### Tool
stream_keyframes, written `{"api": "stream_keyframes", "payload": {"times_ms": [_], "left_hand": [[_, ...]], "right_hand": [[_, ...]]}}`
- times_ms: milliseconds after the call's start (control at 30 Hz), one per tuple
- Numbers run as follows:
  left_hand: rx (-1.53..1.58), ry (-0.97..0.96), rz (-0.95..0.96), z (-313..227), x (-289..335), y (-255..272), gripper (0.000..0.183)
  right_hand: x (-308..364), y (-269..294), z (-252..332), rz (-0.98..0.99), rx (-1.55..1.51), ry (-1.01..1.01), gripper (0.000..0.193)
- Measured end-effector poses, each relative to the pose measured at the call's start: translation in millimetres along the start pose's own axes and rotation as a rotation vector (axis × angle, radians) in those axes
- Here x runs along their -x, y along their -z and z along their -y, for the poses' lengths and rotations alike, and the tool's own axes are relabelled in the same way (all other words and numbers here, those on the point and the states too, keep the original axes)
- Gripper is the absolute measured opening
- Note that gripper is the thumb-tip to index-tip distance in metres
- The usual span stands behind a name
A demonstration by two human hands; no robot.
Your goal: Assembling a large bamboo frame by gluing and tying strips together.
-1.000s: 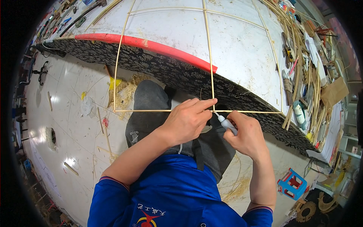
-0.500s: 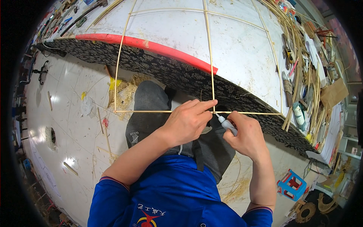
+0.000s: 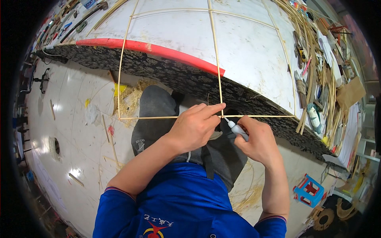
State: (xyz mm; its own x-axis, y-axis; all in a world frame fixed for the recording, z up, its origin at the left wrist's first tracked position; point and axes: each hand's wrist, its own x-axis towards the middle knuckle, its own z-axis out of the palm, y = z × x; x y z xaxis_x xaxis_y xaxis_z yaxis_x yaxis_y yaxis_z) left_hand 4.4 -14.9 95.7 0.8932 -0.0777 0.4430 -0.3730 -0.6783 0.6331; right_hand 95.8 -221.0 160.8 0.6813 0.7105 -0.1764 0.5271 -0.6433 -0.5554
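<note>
1. L hand point(image 3: 197, 126) gripped the stick frame point(image 3: 219, 81) by its near bar, index finger out against the mid. stick, close to their joint.
2. R hand point(image 3: 258, 139) was closed round a sm. white bottle point(image 3: 239, 131), nozzle pointing up-L at that joint; couldn't tell if tip touched.
3. Frame's near bar was above the person's lap, approx. horiz.; far part reached over the white tabletop point(image 3: 254, 59).
4. Red strip point(image 3: 151, 48) ran along tabletop edge; blue/red stool point(image 3: 313, 195) stood lower R.

A short-sleeved blue shirt point(image 3: 186, 196) with striped cuffs point(image 3: 121, 191) is worn with dark grey trousers point(image 3: 152, 133).
</note>
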Motion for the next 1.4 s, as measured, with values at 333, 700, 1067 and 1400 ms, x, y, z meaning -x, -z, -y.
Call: {"api": "stream_keyframes", "payload": {"times_ms": [333,700,1067,1400], "left_hand": [[0.034,0.012,-0.006,-1.1,-1.3,0.7,0.017],[0.036,0.017,-0.011,-2.5,0.1,2.0,0.017],[0.039,-0.024,-0.017,-6.1,-9.0,0.8,0.014],[-0.009,0.001,-0.028,-13.7,-9.1,4.5,0.011]], "right_hand": [[-1.6,0.3,-1.0,-0.005,0.055,0.050,0.021],[-1.4,1.7,0.0,0.021,0.071,0.045,0.021],[13.8,16.9,-18.2,-0.092,-0.025,-0.110,0.020],[39.9,81.3,-123.7,-0.800,-0.651,-0.142,0.022]]}}
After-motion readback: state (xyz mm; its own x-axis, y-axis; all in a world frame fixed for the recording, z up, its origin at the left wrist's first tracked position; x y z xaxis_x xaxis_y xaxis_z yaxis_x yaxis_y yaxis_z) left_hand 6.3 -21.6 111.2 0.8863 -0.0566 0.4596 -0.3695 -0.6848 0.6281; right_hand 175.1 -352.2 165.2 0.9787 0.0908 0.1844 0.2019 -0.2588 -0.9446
